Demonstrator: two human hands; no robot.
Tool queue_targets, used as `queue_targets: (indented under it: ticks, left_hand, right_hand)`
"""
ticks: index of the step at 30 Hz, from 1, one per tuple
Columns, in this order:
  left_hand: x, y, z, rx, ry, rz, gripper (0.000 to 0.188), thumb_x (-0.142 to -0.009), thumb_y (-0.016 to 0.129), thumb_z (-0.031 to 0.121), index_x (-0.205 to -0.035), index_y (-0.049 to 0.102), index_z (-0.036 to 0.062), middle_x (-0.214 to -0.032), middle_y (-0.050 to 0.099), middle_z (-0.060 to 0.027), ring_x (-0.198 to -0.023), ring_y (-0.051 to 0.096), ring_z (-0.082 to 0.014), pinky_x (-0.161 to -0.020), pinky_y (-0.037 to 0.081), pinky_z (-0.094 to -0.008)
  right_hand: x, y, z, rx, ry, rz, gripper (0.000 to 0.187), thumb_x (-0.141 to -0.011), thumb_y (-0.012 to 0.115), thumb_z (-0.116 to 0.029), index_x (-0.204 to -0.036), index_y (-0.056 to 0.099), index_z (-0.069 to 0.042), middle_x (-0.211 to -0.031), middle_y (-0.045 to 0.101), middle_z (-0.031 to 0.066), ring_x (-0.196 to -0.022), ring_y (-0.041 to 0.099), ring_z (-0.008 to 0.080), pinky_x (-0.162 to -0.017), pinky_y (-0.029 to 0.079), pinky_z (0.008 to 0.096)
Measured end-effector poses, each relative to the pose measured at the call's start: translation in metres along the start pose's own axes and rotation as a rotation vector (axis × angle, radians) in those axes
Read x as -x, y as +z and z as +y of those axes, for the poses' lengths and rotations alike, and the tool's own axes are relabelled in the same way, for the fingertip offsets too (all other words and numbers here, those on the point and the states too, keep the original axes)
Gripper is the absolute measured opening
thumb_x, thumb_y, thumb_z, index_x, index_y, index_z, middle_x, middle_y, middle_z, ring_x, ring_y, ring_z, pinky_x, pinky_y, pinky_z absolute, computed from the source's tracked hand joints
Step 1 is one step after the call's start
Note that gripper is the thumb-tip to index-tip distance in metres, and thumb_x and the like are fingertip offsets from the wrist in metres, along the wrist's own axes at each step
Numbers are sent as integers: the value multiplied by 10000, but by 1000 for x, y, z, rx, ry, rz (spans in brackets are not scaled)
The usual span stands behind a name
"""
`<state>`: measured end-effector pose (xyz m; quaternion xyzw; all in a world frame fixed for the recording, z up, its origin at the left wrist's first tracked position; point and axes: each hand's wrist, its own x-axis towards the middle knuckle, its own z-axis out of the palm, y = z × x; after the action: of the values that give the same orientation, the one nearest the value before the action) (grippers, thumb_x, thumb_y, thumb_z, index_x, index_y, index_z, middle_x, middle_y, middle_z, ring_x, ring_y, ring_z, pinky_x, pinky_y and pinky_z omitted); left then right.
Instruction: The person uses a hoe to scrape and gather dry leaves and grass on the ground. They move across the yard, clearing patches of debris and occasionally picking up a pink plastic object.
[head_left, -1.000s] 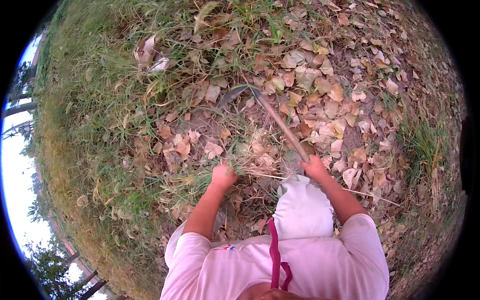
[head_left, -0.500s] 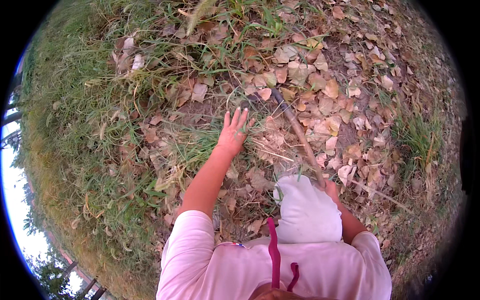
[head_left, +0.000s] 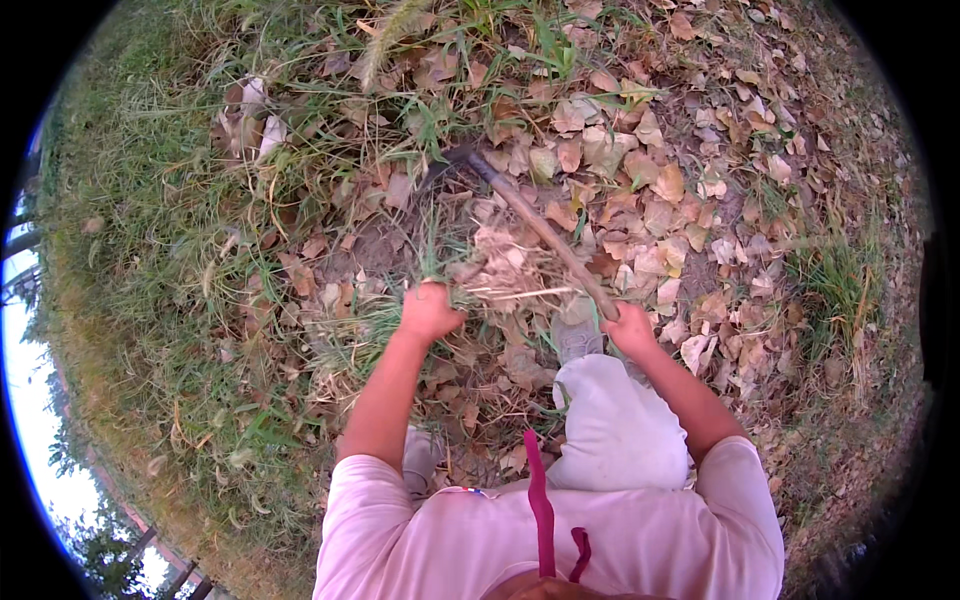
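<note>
My right hand point(head_left: 628, 330) is closed around the lower end of the wooden handle of a sickle point(head_left: 540, 228). Its dark blade points left at the handle's far end, partly hidden among grass and leaves. To the left, my left hand point(head_left: 432, 312) makes a fist around a tuft of green grass point(head_left: 431, 245), whose blades stick up beyond the fingers toward the sickle's blade. Cut-looking green grass point(head_left: 370, 318) lies in a loose heap beside that hand. Dry straw and leaves point(head_left: 510, 262) lie between the two hands.
Thick green grass point(head_left: 150, 250) covers the left side. Fallen brown leaves point(head_left: 650, 215) spread over the soil at the right, with another grass clump point(head_left: 835, 285) farther right. My right shoe point(head_left: 578, 338) and bent knee point(head_left: 615, 420) are close below the handle.
My left hand has gone from spread fingers to a fist around grass, and has drawn nearer to me. The sickle has swung left, its blade now showing; my right hand has moved forward and left.
</note>
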<state>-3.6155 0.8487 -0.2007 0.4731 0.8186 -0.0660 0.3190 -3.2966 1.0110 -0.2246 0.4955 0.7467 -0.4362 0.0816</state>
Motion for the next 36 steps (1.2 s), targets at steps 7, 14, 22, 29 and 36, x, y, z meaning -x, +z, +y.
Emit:
queue_targets:
  ticks: [7,14,22,29,36]
  left_hand:
    - [32,-58,-16,183,-59,-116,422,-588,669,380,-853,657,52,-869,637,-198,-839,610,-344,-775,494,-396]
    - [112,67,-22,165,-122,-329,433,-618,643,414,-867,662,60,-902,639,-191,-867,618,-322,-786,497,-394]
    - [103,-19,-3,-18,-294,-70,453,-620,656,416,-867,654,36,-920,637,-167,-859,619,-308,-778,495,-405]
    - [10,-124,44,-259,-24,288,333,-597,705,270,-841,634,54,-864,620,-145,-822,607,-305,-728,491,-405]
    - [-53,-158,127,-515,248,365,369,-652,661,157,-1012,591,110,-1109,523,-113,-850,551,-272,-753,452,-404]
  right_hand:
    - [79,12,95,-41,209,-104,328,-711,662,-331,-841,643,-30,-688,622,168,-661,621,309,-644,485,395]
    - [171,-30,104,-267,343,-46,223,-748,686,-201,-795,608,3,-630,566,33,-574,478,104,-565,436,292]
    - [73,-35,54,-828,472,351,180,-802,615,-188,-738,503,-63,-531,425,-17,-392,405,83,-356,340,269]
    - [-51,-85,-6,-1082,361,312,206,-797,633,-185,-754,484,-49,-526,427,0,-357,407,102,-323,344,258]
    - [-92,-111,-42,-689,-11,-28,237,-760,666,-224,-732,504,-53,-556,488,-6,-464,492,141,-453,413,318]
